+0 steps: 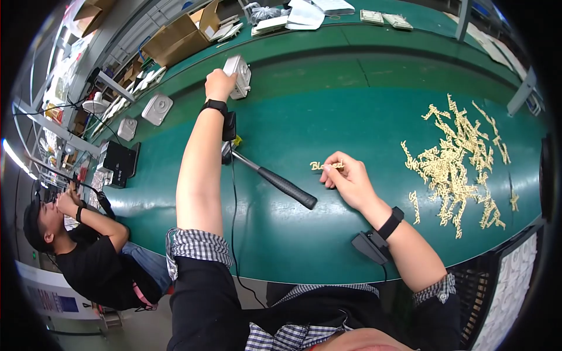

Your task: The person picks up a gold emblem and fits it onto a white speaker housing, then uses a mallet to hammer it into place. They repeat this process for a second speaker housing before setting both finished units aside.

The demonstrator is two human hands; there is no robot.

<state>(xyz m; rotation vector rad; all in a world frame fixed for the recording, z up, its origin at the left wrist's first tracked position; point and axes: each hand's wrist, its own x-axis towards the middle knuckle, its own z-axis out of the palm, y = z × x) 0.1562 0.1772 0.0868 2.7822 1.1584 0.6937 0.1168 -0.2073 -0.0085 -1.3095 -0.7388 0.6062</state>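
Observation:
My left hand (219,85) reaches far forward, its fingers closed around the edge of a white square casing (240,76) with a round inset on its face. Close to the table's middle, my right hand (350,182) pinches a thin gold lettering piece (318,166) between thumb and fingers; part of the piece is covered by the fingertips. A big loose pile of similar gold lettering pieces (448,167) lies to the right of that hand. Between my arms rests a hammer (287,187) with a black grip, its head partly hidden beside my left forearm.
Two more white casings (158,109) lie at the far left, beyond a black box (117,164). A co-worker (93,251) sits at the left. Along the back stand a cardboard box (178,38) and papers (305,14). A cable (235,216) runs down past the green table's (345,234) near edge.

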